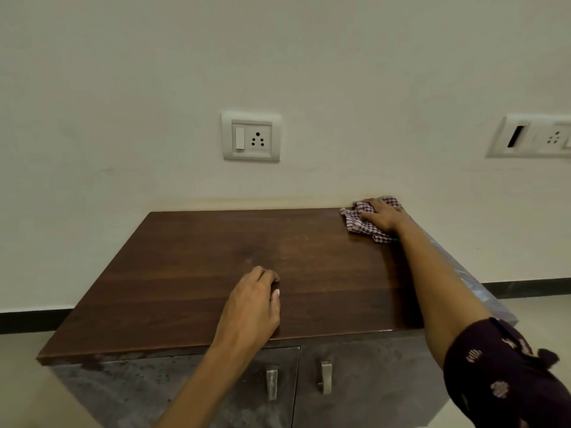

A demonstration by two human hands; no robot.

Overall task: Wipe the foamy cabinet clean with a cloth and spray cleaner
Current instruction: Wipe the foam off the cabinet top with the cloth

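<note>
A low cabinet with a dark brown wooden top (185, 273) stands against the wall, its grey doors below. My right hand (383, 216) presses a crumpled purple-and-white checked cloth (360, 220) onto the far right corner of the top. My left hand (253, 304) rests on the top near its front edge, fingers curled loosely, holding nothing. No foam shows on the wood. No spray bottle is in view.
Two metal handles (272, 383) (326, 376) hang on the cabinet doors. A wall socket with a switch (251, 136) sits above the cabinet, and another socket plate (531, 137) at the right. A clear plastic bag (472, 282) hangs beside the cabinet's right side.
</note>
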